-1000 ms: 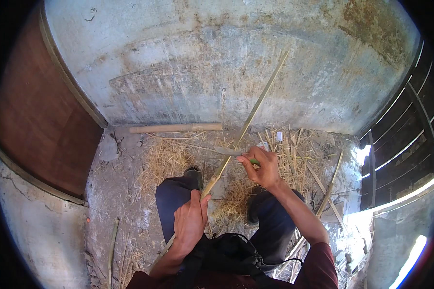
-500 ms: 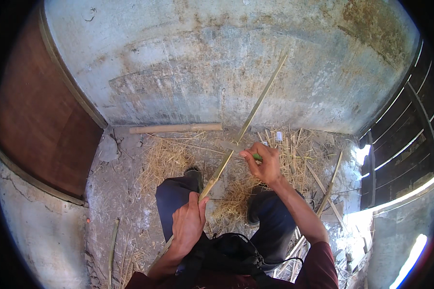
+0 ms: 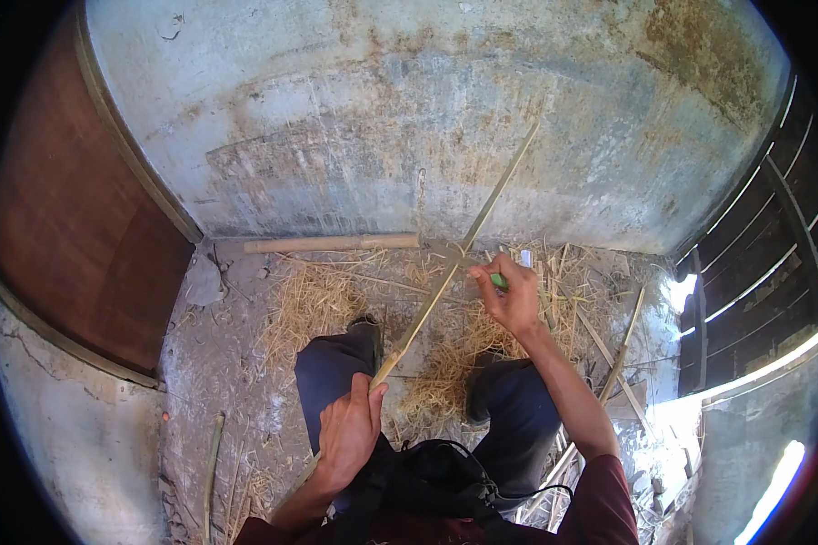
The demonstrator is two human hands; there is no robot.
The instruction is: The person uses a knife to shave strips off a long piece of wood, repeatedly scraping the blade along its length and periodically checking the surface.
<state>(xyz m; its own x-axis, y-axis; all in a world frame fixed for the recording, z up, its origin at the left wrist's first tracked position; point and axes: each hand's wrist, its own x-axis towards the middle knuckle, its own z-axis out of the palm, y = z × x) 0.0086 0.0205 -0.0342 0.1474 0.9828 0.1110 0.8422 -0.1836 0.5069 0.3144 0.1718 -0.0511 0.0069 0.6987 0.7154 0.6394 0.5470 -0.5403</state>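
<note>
Two bare hands, both closed on something: the left hand [image 3: 348,436], low and a bit left of center in the frame, is wrapped around a split bamboo strip [image 3: 420,320], thumb pointing up along it, and the right hand [image 3: 516,302], just right of center, is clamped on the green handle of a knife [image 3: 447,252]. Blade sticks out toward the left of the frame and lies across the strip near the middle of the picture; it's too small to tell how deep the edge sits. The strip itself runs on a slant from under the left forearm at bottom center to the upper right of center, up in front of a stained wall [image 3: 336,109]. Can't tell if its tip touches. Below the hands are two dark trouser legs [image 3: 332,363], with pale shavings [image 3: 309,304] heaped around center and left of it. Some loose bamboo pieces [image 3: 622,354] lie right of center, plus a thicker bamboo pole [image 3: 332,243] along the foot of the wall, left of center. Brown door panel [image 3: 82,209] at far left, dark slatted boards [image 3: 754,272] at far right.
</note>
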